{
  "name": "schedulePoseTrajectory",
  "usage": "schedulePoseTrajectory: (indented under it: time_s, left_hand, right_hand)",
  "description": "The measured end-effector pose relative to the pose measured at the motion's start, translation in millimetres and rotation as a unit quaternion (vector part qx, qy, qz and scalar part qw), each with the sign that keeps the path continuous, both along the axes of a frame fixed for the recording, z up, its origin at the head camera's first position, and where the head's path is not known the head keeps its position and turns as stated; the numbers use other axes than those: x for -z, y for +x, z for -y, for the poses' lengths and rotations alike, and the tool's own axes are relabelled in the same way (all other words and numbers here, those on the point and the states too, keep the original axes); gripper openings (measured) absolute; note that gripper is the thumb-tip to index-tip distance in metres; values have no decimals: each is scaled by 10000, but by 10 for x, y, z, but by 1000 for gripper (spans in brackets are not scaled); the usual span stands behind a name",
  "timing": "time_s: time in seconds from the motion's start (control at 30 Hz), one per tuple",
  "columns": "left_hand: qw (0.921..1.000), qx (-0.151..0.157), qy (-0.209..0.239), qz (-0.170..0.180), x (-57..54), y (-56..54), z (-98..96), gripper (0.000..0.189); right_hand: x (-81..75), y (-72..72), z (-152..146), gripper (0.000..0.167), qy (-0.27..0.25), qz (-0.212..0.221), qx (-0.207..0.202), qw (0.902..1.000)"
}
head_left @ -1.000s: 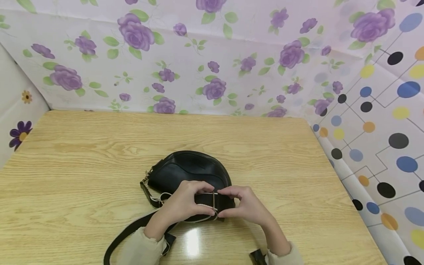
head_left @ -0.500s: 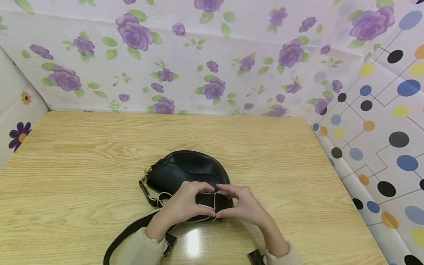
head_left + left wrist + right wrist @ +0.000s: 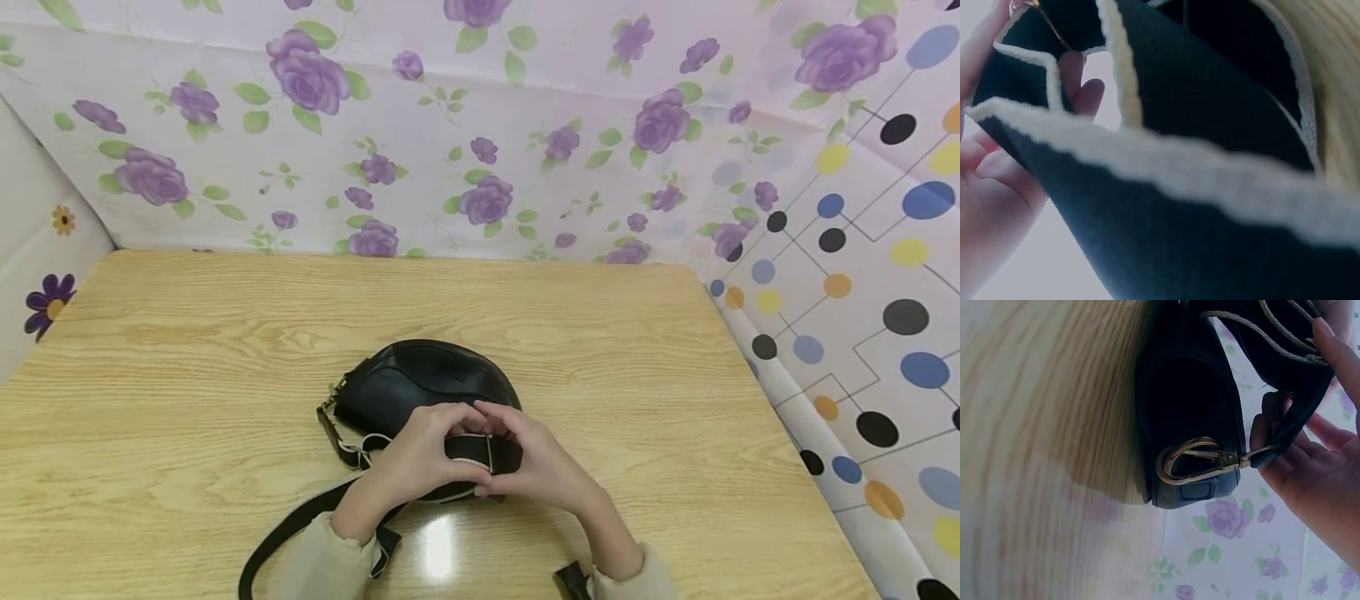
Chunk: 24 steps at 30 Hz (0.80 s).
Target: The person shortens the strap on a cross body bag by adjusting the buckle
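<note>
A black handbag (image 3: 408, 379) with a curved top lies on the table, its wide black strap (image 3: 467, 448) in front of it. My left hand (image 3: 420, 450) grips the strap by both edges, thumb below and fingers above. From the other side my right hand (image 3: 543, 467) holds the strap the same way, fingertips meeting those of the left. Between them a thin metal slider buckle (image 3: 490, 452) crosses the strap. The right wrist view shows a gold snap hook (image 3: 1194, 461) at the bag's end, beside the right hand's fingers. Pale edging runs along the strap in the left wrist view.
The wood-grain table (image 3: 225, 375) carries the bag. More strap (image 3: 285, 533) loops toward the near left, under the left forearm. A flowered sheet (image 3: 420, 150) backs the table, and a dotted sheet (image 3: 885, 375) stands along its right side.
My right hand has slid left along the strap, over the buckle, until its fingertips meet the left hand's. The left hand and the bag stay nearly in place.
</note>
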<state>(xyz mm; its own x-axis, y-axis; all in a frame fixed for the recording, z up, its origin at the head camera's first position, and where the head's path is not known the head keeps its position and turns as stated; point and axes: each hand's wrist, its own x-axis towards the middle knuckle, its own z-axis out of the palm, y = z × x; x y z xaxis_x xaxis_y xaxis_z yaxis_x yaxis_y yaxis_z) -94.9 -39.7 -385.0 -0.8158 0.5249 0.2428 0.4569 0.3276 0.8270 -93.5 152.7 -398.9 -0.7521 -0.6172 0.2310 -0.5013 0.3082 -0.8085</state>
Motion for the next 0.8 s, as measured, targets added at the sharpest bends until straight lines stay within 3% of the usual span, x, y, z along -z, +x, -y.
schedulePoseTrajectory:
  time_s: [0.2, 0.43, 0.5, 0.67, 0.8]
  left_hand:
    - [9997, -91, 87, -190, 1, 16, -23, 49]
    - [9996, 159, 205, -78, -9, 14, -8, 53]
    - [9997, 190, 157, -65, -10, 10, 11, 52]
    - [9993, 223, -79, 281, -12, 8, 115, 45]
    - [9970, 344, -315, 620, 6, 2, 235, 40]
  right_hand:
    - [-6, 6, 45, 76, -272, -200, -44, 9994]
    - [-6, 19, 34, 66, -194, -15, 23, 9998]
    - [-74, 43, 48, 60, -238, -91, 39, 9997]
    - [-210, 87, 64, 47, -389, -494, 69, 9980]
    - [-247, 99, 42, 44, -461, -399, 99, 9981]
